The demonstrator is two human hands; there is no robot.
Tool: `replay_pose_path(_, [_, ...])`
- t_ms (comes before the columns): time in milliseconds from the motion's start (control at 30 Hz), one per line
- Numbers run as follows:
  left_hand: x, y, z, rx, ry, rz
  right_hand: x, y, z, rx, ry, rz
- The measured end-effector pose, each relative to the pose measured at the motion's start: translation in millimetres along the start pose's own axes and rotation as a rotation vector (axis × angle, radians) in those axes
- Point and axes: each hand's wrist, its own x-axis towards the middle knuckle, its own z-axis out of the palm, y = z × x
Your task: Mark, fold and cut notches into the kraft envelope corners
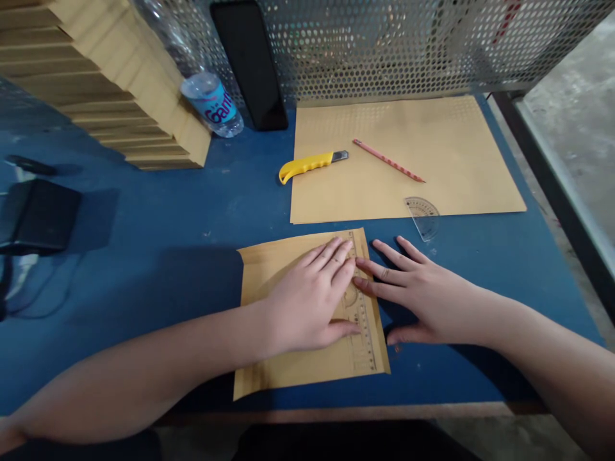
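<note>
The left hand [312,298] lies palm down on a small brown paper sheet [288,358], fingers [336,251] extended and held close together, grasping nothing; the fingertips and thumb press on a clear ruler [362,333] that runs along the sheet's right edge. The left forearm enters from the lower left and crosses the sheet's left edge. The right hand [423,294] lies flat, palm down, just beside the sheet on the blue surface [144,218]; its fingers are spread moderately and point left, the index and middle fingertips touching the ruler's upper part next to the left fingertips. It also holds nothing. The right forearm enters from the lower right. The small sheet sits near the front edge of the surface, tilted slightly. Behind it lies a larger brown sheet [432,128], carrying a red pencil [388,161] set diagonally. A yellow utility knife [307,166] overlaps that sheet's left edge, and a clear protractor [423,216] overlaps its front edge, near the right fingers. A water bottle [211,105] and a stack of cardboard [120,77] stand at the rear left.
</note>
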Motion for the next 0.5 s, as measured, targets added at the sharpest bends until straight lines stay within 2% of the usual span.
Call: replay_pose_path(500, [3.3,-3.0,2.0,-0.062,-0.061,-0.039,0.8,0.3,-1.8,0.059,-0.015,0.018])
